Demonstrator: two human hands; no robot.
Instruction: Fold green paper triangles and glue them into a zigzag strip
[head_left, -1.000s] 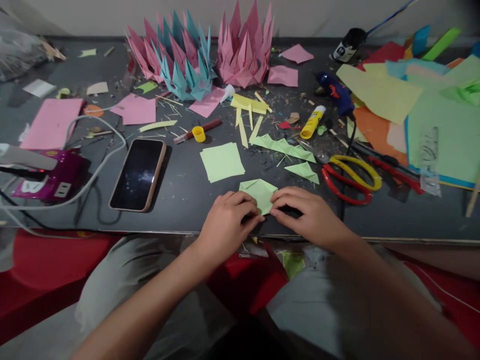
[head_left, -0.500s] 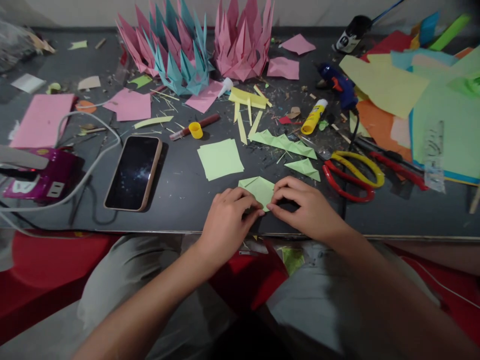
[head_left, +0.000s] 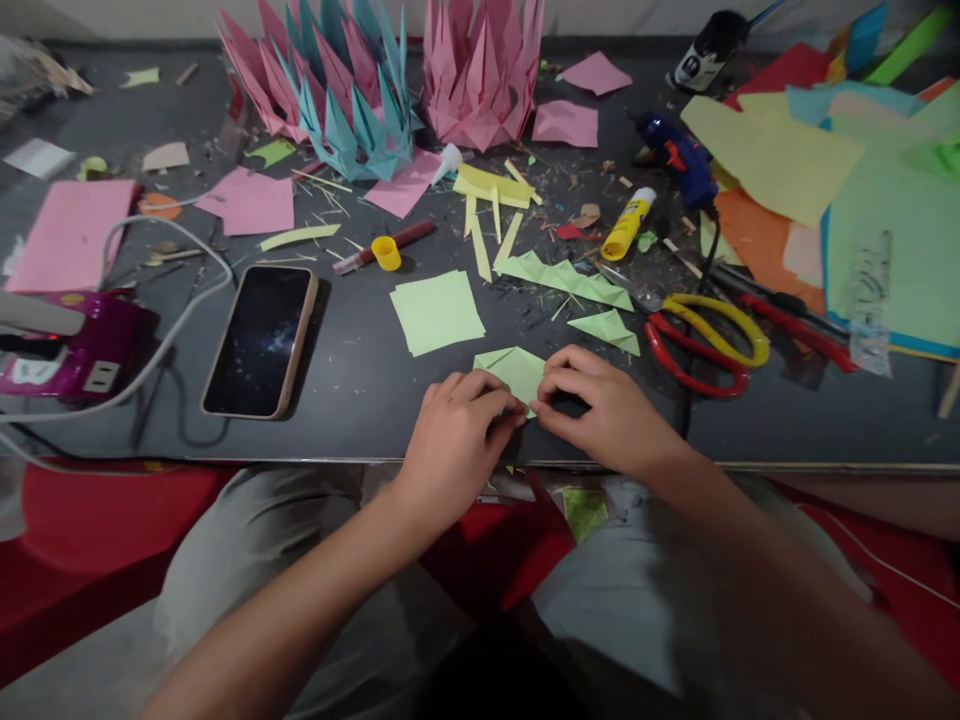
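Note:
A partly folded light green paper (head_left: 513, 370) lies near the table's front edge, between my hands. My left hand (head_left: 461, 430) pinches its lower left side with thumb and fingertips. From the other side my right hand (head_left: 600, 405) pinches the lower right edge, its fingertips almost meeting those of the left. The paper's lower part is hidden by the fingers. Just beyond sits a stack of light green paper squares (head_left: 437, 312). A row of folded green triangles (head_left: 562, 277) and a single folded green piece (head_left: 606, 330) lie farther right.
Scissors (head_left: 705, 345) with red and yellow handles, a glue stick (head_left: 628, 223) and a blue glue gun (head_left: 675, 160) lie to the right. At left are a phone (head_left: 260, 340) and a purple power block (head_left: 67, 345) with cables. Folded paper crowns (head_left: 484, 85) stand behind.
My view has shifted slightly, so the table things sit a little higher and more to the left. Both hands keep their pinch on the green paper, with the fingertips slightly closer together.

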